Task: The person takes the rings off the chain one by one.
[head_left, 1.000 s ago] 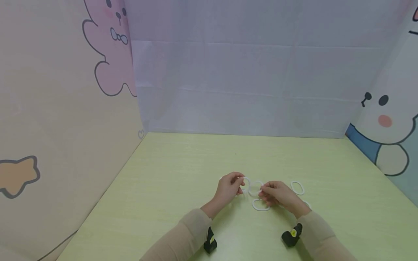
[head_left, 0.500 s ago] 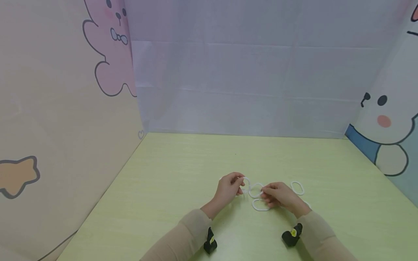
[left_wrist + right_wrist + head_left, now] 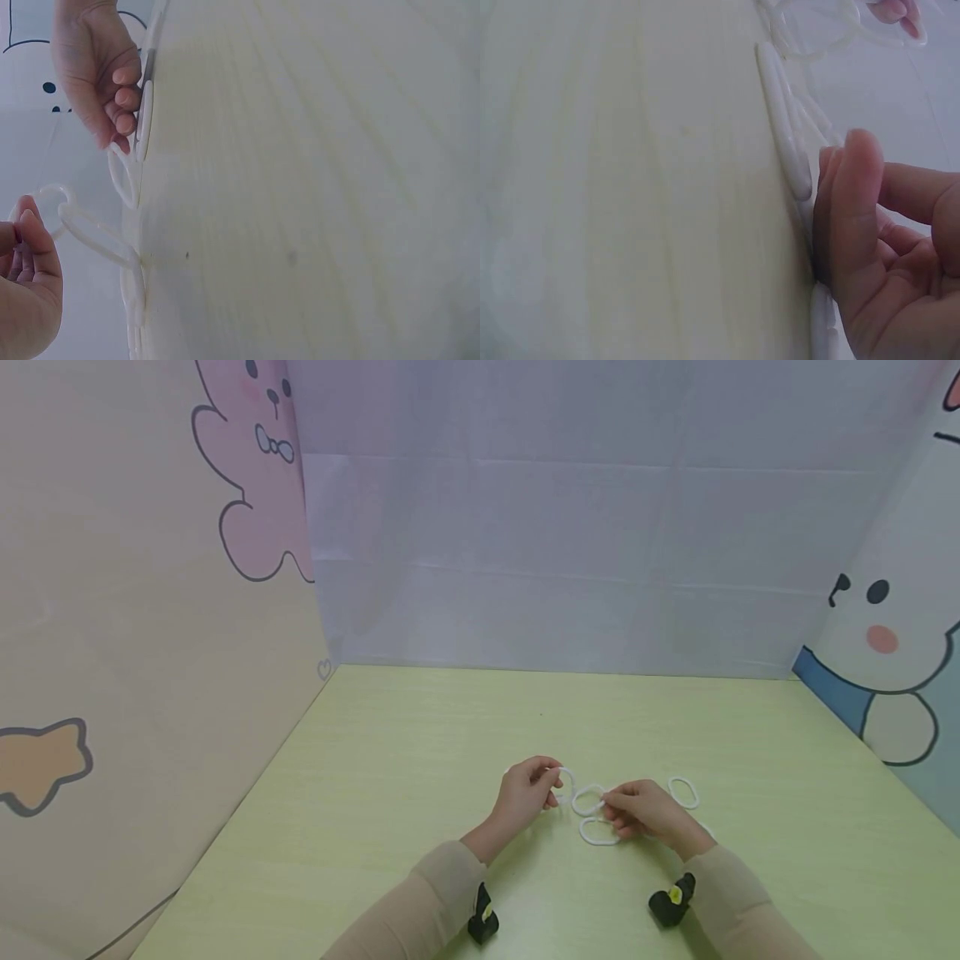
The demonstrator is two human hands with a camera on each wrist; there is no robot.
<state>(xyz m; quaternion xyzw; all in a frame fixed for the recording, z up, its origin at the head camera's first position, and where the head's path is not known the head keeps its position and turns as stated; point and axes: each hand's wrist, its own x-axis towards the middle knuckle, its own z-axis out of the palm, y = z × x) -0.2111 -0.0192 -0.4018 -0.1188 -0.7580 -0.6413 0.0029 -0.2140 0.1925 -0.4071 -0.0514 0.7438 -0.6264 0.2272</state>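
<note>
My left hand (image 3: 528, 789) pinches a white oval plastic link (image 3: 572, 777) between thumb and fingertips. In the left wrist view, a second white link (image 3: 91, 244) hooks through it and slopes down to more links at the tabletop. To the right, my right hand (image 3: 647, 812) pinches another white link (image 3: 575, 805) at its right end; this link overlaps the left hand's link in the head view. Just below it, a loose link (image 3: 600, 843) lies flat, partly behind the right fingers. The right wrist view shows my right fingers close over the tabletop beside a link (image 3: 784, 127).
Beyond the right hand, a white link (image 3: 697, 793) lies on the pale yellow-green table (image 3: 420, 735). Another link (image 3: 707, 830) is partly hidden by the right wrist. A pale cloth (image 3: 487, 568) hangs behind the table. Black wrist cameras (image 3: 670, 906) sit on both wrists.
My right hand has shifted slightly right and toward me, and the link it pinches has tipped lower with it. The left hand and the loose links have stayed in place.
</note>
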